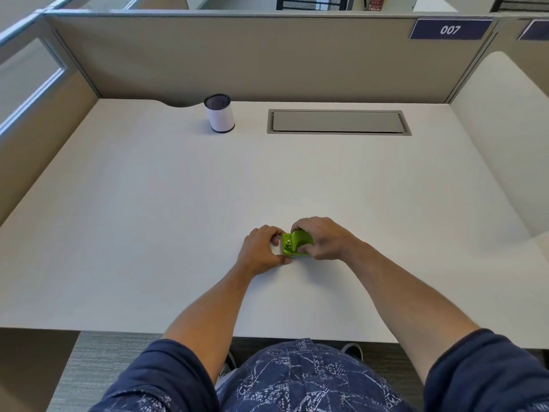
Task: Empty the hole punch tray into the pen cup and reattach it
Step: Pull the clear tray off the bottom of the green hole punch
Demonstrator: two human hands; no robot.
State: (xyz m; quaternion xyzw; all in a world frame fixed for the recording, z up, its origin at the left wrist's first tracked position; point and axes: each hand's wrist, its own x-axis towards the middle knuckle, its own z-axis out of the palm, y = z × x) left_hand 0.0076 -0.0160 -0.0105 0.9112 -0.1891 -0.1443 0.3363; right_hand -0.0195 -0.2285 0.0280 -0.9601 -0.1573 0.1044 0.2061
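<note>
Two bare hands are closed around one small green hole punch (295,244) on the near middle of a pale desk (148,218). The punch's body is gripped from above by the right hand (322,239), while its left end is pinched by the fingers of the left hand (261,252), thumb low against the desk and forefinger high. The tray itself cannot be made out under the fingers, so whether it is being pulled off or pressed back on cannot be told.

One pen cup (219,113), white-sided with a dark mesh rim, is seen upright at the far left of the desk, well apart from the punch. No paper scraps can be seen in it or on the desk. With the punch so far from the cup, the emptying is judged probably not yet done, and the reattaching left as well.

One closed grey cable hatch (338,121) is set into the desk beside the cup, and one panel sign (450,29) marked 007 is fixed above.
</note>
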